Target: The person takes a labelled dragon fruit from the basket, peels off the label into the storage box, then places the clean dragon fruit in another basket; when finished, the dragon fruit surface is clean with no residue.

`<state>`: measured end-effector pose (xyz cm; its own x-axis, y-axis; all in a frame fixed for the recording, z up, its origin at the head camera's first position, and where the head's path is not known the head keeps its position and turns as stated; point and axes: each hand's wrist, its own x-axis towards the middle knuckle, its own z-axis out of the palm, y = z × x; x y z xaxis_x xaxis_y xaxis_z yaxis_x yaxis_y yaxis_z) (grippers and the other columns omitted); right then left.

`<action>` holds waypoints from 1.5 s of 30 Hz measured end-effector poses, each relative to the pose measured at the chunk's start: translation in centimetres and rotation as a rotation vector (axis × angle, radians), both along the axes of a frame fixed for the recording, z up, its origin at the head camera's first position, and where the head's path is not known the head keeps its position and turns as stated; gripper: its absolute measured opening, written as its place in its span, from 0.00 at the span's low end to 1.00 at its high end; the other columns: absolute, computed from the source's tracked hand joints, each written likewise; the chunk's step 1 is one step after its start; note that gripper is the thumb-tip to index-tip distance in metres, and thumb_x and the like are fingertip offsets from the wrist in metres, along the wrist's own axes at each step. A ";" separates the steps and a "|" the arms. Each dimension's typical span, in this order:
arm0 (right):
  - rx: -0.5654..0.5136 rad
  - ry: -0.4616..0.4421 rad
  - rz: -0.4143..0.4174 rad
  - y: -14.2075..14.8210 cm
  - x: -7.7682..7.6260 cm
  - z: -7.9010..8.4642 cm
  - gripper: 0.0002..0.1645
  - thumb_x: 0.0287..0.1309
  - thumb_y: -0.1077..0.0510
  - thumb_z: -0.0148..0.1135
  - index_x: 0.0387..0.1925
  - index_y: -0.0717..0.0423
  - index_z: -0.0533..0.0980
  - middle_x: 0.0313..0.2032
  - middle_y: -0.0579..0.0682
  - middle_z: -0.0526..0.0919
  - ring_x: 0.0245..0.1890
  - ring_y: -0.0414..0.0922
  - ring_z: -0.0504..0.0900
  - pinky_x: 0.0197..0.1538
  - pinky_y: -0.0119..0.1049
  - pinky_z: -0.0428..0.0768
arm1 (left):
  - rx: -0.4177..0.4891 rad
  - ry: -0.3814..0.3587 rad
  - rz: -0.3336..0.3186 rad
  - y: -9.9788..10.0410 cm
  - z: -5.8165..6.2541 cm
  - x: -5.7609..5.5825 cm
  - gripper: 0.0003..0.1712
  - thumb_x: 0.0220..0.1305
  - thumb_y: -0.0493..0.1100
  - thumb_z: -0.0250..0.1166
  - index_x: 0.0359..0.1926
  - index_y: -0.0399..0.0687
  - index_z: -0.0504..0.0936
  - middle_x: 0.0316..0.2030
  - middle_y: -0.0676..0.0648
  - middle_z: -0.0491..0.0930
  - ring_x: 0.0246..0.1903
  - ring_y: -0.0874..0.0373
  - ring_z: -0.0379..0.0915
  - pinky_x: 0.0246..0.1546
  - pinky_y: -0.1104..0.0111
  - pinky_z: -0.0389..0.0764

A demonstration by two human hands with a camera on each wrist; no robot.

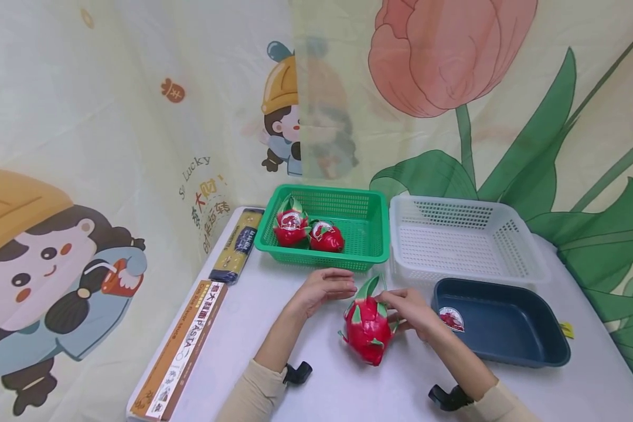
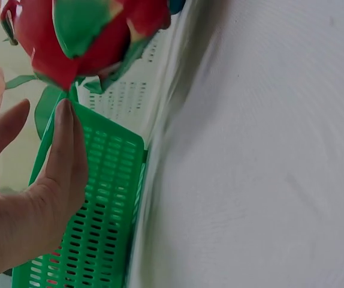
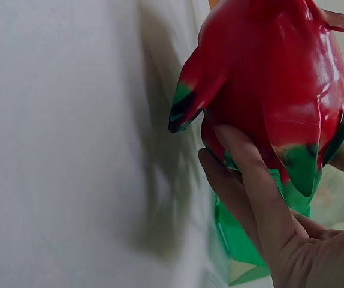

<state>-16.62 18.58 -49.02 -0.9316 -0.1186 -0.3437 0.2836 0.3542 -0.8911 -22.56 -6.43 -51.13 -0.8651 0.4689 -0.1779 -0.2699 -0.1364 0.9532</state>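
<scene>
A red dragon fruit (image 1: 369,331) with green-tipped scales is held by my right hand (image 1: 408,313) above the white table. In the right wrist view, the fingers (image 3: 259,192) curl under the dragon fruit (image 3: 274,78) and the thumb lies on its far side. My left hand (image 1: 327,290) is just left of the fruit's leafy top, its fingers extended. The left wrist view has a gap between that hand (image 2: 46,180) and the dragon fruit (image 2: 94,36). Two more dragon fruits, one upright (image 1: 290,225) and one on its side (image 1: 327,236), both with round labels, lie in the green basket (image 1: 322,258).
A white basket (image 1: 469,272) stands right of the green one. Before it is a dark blue tub (image 1: 506,334) with a round dragon fruit label (image 1: 451,319) at its left end. A spaghetti packet (image 1: 237,246) and a long pasta box (image 1: 179,351) line the left edge.
</scene>
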 end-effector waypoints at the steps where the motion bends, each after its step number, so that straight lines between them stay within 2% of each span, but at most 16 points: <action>1: -0.002 0.005 0.003 0.3 0.1 0.2 0.30 0.61 0.47 0.71 0.56 0.64 0.83 0.46 0.57 0.87 0.35 0.49 0.89 0.34 0.43 0.90 | 0.001 0.000 -0.001 0.0 0.0 0.0 0.27 0.71 0.38 0.68 0.66 0.27 0.75 0.59 0.26 0.79 0.51 0.44 0.86 0.56 0.59 0.85; 6: 0.006 0.018 -0.007 1.8 0.5 1.3 0.28 0.60 0.47 0.71 0.55 0.62 0.85 0.48 0.59 0.86 0.36 0.50 0.89 0.33 0.43 0.89 | 0.013 0.011 -0.019 0.2 0.2 -0.2 0.29 0.71 0.40 0.68 0.66 0.28 0.75 0.63 0.26 0.76 0.52 0.47 0.86 0.57 0.56 0.84; 11: 0.032 0.015 0.001 2.9 1.0 2.5 0.29 0.62 0.46 0.70 0.56 0.62 0.84 0.49 0.59 0.86 0.36 0.49 0.88 0.34 0.44 0.89 | 0.051 0.007 -0.034 0.5 0.6 -0.4 0.29 0.73 0.39 0.66 0.68 0.27 0.73 0.66 0.27 0.74 0.56 0.44 0.84 0.58 0.54 0.84; 16: 0.011 0.048 0.042 4.1 1.1 3.8 0.31 0.62 0.48 0.70 0.58 0.67 0.82 0.49 0.60 0.86 0.38 0.50 0.89 0.35 0.46 0.90 | 0.108 -0.032 -0.028 1.3 0.8 -0.5 0.29 0.75 0.37 0.63 0.70 0.25 0.70 0.65 0.29 0.76 0.62 0.36 0.77 0.59 0.52 0.83; 19: -0.015 0.073 0.061 5.1 0.7 4.8 0.31 0.63 0.49 0.69 0.58 0.70 0.80 0.48 0.60 0.87 0.39 0.51 0.90 0.36 0.48 0.91 | 0.142 -0.071 -0.029 1.9 1.1 -0.6 0.30 0.76 0.37 0.61 0.72 0.25 0.67 0.68 0.27 0.72 0.66 0.33 0.73 0.60 0.51 0.82; 22: -0.028 0.084 0.071 6.2 0.2 6.0 0.32 0.66 0.49 0.67 0.60 0.71 0.78 0.47 0.59 0.87 0.39 0.52 0.90 0.37 0.48 0.91 | 0.167 -0.109 -0.028 2.8 1.5 -0.7 0.31 0.76 0.38 0.60 0.73 0.26 0.66 0.70 0.27 0.68 0.67 0.34 0.72 0.61 0.50 0.81; 26: -0.038 0.074 0.065 7.9 -0.9 7.4 0.34 0.68 0.47 0.64 0.62 0.71 0.76 0.46 0.58 0.86 0.39 0.51 0.90 0.39 0.47 0.91 | 0.210 -0.176 -0.020 4.1 1.8 -0.7 0.30 0.77 0.39 0.60 0.73 0.29 0.68 0.71 0.29 0.68 0.65 0.37 0.74 0.62 0.49 0.79; 31: -0.055 0.069 0.061 10.1 -2.4 8.6 0.35 0.72 0.45 0.60 0.65 0.71 0.75 0.59 0.66 0.78 0.40 0.48 0.90 0.42 0.48 0.91 | 0.254 -0.234 -0.006 5.7 2.2 -0.7 0.28 0.77 0.39 0.61 0.71 0.29 0.71 0.67 0.31 0.74 0.65 0.37 0.74 0.63 0.47 0.78; 33: -0.057 0.067 0.055 10.8 -3.2 8.9 0.34 0.72 0.45 0.59 0.65 0.69 0.76 0.62 0.67 0.76 0.41 0.47 0.90 0.43 0.48 0.91 | 0.268 -0.253 0.000 6.3 2.2 -0.7 0.28 0.76 0.40 0.62 0.70 0.30 0.72 0.64 0.33 0.78 0.65 0.36 0.75 0.63 0.46 0.78; 35: -0.063 0.062 0.041 11.5 -3.9 9.2 0.30 0.72 0.44 0.59 0.61 0.63 0.79 0.59 0.63 0.79 0.41 0.47 0.90 0.43 0.48 0.91 | 0.280 -0.275 0.001 6.9 2.2 -0.7 0.27 0.75 0.40 0.63 0.69 0.31 0.74 0.61 0.36 0.81 0.65 0.36 0.75 0.63 0.45 0.77; 38: -0.080 0.050 0.031 12.3 -4.9 9.6 0.20 0.72 0.45 0.60 0.53 0.53 0.83 0.48 0.51 0.86 0.40 0.46 0.90 0.43 0.46 0.91 | 0.298 -0.304 -0.005 7.8 2.2 -0.8 0.27 0.75 0.41 0.64 0.69 0.31 0.74 0.60 0.37 0.82 0.64 0.38 0.76 0.65 0.45 0.76; 40: -0.091 0.041 0.030 12.9 -5.5 9.8 0.14 0.72 0.45 0.59 0.49 0.46 0.83 0.42 0.44 0.87 0.40 0.46 0.89 0.43 0.45 0.91 | 0.308 -0.327 -0.009 8.4 2.2 -0.8 0.26 0.75 0.41 0.63 0.68 0.32 0.75 0.59 0.38 0.82 0.63 0.39 0.77 0.65 0.45 0.76; 45: -0.110 0.022 0.032 14.1 -7.0 10.4 0.09 0.73 0.45 0.58 0.46 0.41 0.80 0.39 0.41 0.88 0.41 0.46 0.89 0.43 0.45 0.90 | 0.356 -0.385 0.006 9.8 2.3 -0.9 0.20 0.75 0.40 0.64 0.62 0.35 0.80 0.59 0.38 0.82 0.63 0.40 0.77 0.66 0.47 0.76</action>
